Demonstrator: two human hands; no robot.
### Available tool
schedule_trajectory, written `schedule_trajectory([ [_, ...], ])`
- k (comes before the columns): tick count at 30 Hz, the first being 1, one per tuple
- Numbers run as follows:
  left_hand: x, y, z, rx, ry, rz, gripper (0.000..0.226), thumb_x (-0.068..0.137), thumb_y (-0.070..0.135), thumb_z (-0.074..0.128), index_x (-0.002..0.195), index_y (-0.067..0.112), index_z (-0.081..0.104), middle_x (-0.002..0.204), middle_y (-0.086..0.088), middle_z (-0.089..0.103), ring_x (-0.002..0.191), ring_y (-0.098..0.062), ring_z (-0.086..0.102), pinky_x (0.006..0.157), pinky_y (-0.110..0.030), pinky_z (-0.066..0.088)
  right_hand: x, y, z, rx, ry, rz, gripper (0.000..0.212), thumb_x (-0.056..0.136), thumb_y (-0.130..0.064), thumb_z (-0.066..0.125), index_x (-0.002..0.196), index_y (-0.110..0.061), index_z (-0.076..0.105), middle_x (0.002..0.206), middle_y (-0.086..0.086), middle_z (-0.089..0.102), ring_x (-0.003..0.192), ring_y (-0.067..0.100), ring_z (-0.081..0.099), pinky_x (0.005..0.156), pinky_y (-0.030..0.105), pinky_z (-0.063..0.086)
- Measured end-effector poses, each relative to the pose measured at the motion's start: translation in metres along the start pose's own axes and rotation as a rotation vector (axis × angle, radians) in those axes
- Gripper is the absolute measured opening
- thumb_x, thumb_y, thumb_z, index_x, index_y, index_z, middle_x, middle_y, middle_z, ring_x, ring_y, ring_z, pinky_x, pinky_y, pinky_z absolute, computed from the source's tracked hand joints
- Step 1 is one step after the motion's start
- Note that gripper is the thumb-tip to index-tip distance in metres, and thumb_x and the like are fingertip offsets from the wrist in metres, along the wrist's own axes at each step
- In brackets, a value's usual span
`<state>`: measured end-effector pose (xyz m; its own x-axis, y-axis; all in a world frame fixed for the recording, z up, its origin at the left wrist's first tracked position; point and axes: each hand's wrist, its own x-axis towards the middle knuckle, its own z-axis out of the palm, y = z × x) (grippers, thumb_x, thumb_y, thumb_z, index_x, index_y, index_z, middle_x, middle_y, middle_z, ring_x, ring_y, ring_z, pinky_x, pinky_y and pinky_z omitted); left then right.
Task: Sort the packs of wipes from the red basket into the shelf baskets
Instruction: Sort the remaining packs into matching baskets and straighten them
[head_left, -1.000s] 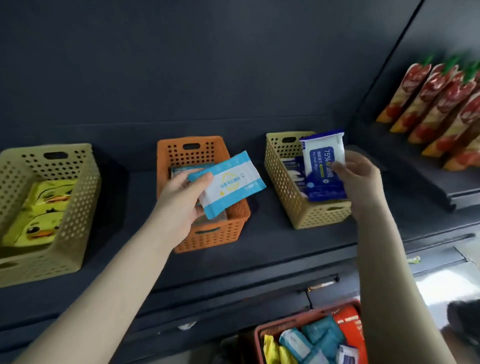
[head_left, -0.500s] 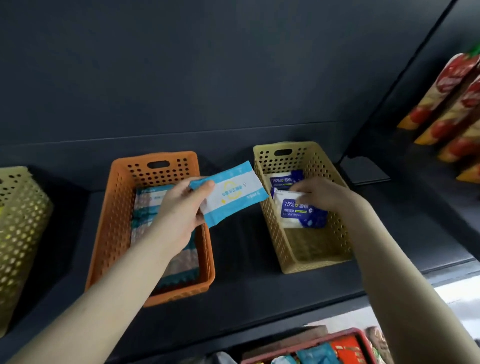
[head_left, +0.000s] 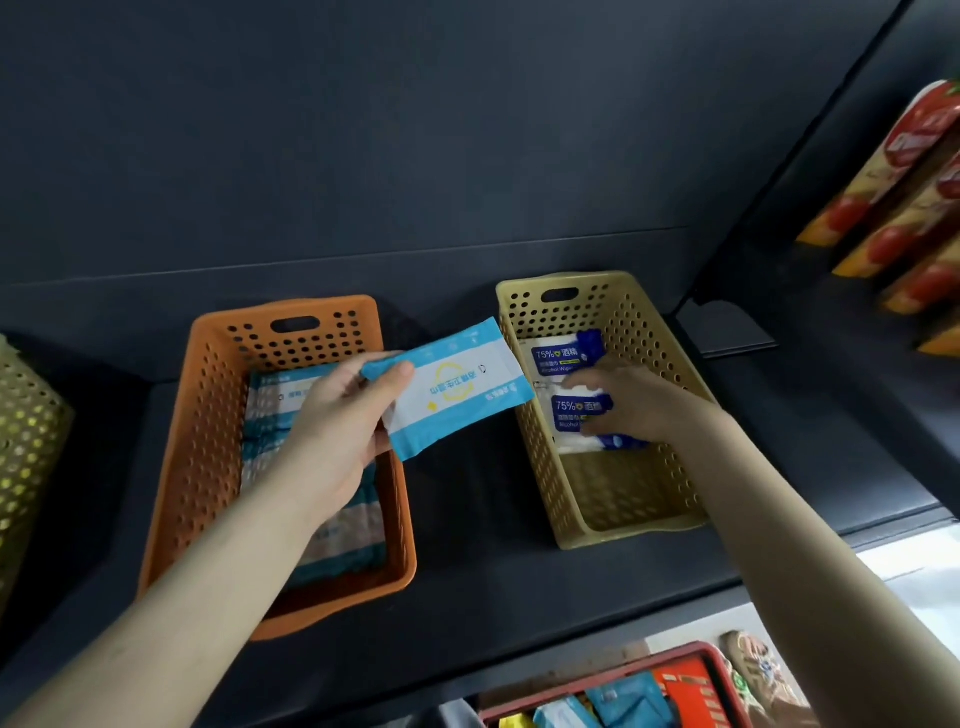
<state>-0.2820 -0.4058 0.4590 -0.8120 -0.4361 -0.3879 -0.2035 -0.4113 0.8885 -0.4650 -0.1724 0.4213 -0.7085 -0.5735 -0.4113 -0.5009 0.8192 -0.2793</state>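
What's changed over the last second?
The right hand lowered the alcohol wipes pack into the yellow basket, laying it flat, and still rests on it. The left hand still holds the light blue pack over the orange basket.

Orange basket (head_left: 208, 441): moulded plastic, perforated walls, smooth rim, low sheen. Tan basket (head_left: 613, 312): same perforated plastic, matt. Yellow basket (head_left: 26, 441) at far left: perforated plastic too. Shelf (head_left: 467, 519): dark, smooth, matt, faint soft reflection. Back panel (head_left: 415, 130): dark, even, matt. Light-blue pack (head_left: 457, 387): thin plastic film, smooth, soft gloss. Alcohol-wipe pack (head_left: 574, 415): printed film, glossier. Red basket (head_left: 623, 670): smooth plastic rim. Snack pouches (head_left: 914, 171): shiny film, bright highlights.
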Motion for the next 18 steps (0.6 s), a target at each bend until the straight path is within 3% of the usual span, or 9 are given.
schedule_trajectory([
  [5,0.0,-0.002,0.0,0.002,0.005,0.019,0.015,0.093,0.019,0.059,0.107,0.016,0.063,0.101,-0.003,0.075,0.09,-0.018,0.072,0.05,-0.023,0.052,-0.005,-0.002,0.004,0.021,-0.032,-0.053,0.058,0.082,-0.018,0.073,0.131,-0.038,0.047,0.14,-0.005,0.037,0.13,0.015,0.035,0.103,0.032,0.031],
  [10,-0.001,-0.001,0.001,-0.008,0.005,0.01,0.016,0.094,0.017,0.059,0.109,0.014,0.062,0.1,-0.003,0.075,0.09,-0.017,0.073,0.055,-0.025,0.055,-0.006,-0.004,0.012,0.018,-0.043,-0.013,0.071,0.075,-0.028,0.079,0.134,-0.039,0.041,0.145,-0.004,0.029,0.134,0.02,0.03,0.111,0.047,0.035],
  [18,0.0,-0.002,0.001,-0.001,0.015,0.018,0.017,0.093,0.018,0.059,0.109,0.014,0.062,0.103,-0.005,0.074,0.092,-0.019,0.072,0.054,-0.026,0.055,0.001,-0.001,0.011,0.028,0.0,-0.017,0.071,0.076,-0.03,0.079,0.137,-0.034,0.042,0.142,-0.001,0.033,0.129,0.019,0.038,0.109,0.04,0.038],
])
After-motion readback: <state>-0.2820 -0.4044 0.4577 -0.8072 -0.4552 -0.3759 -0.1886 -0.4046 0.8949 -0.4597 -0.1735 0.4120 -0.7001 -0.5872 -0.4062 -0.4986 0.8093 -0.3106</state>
